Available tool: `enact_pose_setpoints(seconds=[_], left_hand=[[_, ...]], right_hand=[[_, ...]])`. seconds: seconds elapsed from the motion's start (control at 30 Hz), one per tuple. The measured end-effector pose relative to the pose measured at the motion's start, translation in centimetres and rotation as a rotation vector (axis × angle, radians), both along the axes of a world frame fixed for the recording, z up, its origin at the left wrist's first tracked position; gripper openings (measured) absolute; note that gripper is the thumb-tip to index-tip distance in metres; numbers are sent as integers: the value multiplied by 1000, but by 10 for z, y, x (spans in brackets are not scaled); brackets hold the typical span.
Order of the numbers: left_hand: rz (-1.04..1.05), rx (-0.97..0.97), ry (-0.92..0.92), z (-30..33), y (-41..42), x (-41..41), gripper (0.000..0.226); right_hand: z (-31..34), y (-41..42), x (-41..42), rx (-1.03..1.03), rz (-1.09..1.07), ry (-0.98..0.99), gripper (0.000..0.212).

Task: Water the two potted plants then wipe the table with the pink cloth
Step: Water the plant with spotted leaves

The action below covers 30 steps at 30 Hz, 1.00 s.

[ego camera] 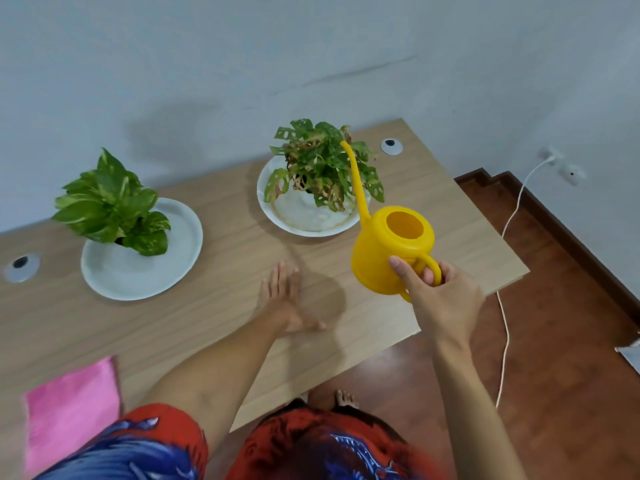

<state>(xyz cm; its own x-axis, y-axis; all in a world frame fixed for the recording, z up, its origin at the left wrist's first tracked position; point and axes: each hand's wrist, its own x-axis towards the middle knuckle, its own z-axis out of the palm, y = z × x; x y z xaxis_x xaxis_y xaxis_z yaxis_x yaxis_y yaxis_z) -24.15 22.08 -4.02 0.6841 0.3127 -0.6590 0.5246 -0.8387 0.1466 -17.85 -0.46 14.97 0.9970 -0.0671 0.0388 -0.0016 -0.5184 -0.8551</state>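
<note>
Right now the right hand [446,299] grips the loop handle of a yellow watering can [391,251], fingers curled through it and thumb laid on the can's body, holding it lifted above the wooden desk [214,327]. Its long thin spout reaches up into the leaves of the holed-leaf plant [322,164], which sits on a white plate [304,220] just beyond the can (no water stream can be made out at the tip). Left of the can, the left hand [284,299] lies flat on the desk with fingers straight and spread, gripping nothing. Farther left of the can stands the second potted plant [110,206], broad green leaves, on its own white plate [138,271], well apart from the first. The pink cloth [69,407] lies flat on the desk's near edge, far left of the can and beside the person's red and blue patterned shirt [166,448]. A white cord [505,306] trails across the wooden floor to the can's right.
</note>
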Motion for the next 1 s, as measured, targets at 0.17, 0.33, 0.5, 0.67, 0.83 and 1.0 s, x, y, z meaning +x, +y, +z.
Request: enact_pose_setpoints(seconds=[0.17,0.33,0.5,0.67,0.83,1.0], left_hand=[[-26,-1,69,5,-2,3,165],[-56,-2,101,7,1,3,170],[-80,15,106,10,2,2,165],[-85,1,80,9,4,-2,164],[-77,-15,46,7,6,-5,162],[-85,-34,-3,7,8,-9,159]], right_hand=[[5,6,-15,-65,-53,-9,63],[10,13,-28,-85,-72,-16,62],[14,25,-39,-121,-92,-11,66],[18,38,-48,-139,-115,-3,65],[25,45,-54,-167,-114,-4,66],[28,49,-59,-174,-86,-22,65]])
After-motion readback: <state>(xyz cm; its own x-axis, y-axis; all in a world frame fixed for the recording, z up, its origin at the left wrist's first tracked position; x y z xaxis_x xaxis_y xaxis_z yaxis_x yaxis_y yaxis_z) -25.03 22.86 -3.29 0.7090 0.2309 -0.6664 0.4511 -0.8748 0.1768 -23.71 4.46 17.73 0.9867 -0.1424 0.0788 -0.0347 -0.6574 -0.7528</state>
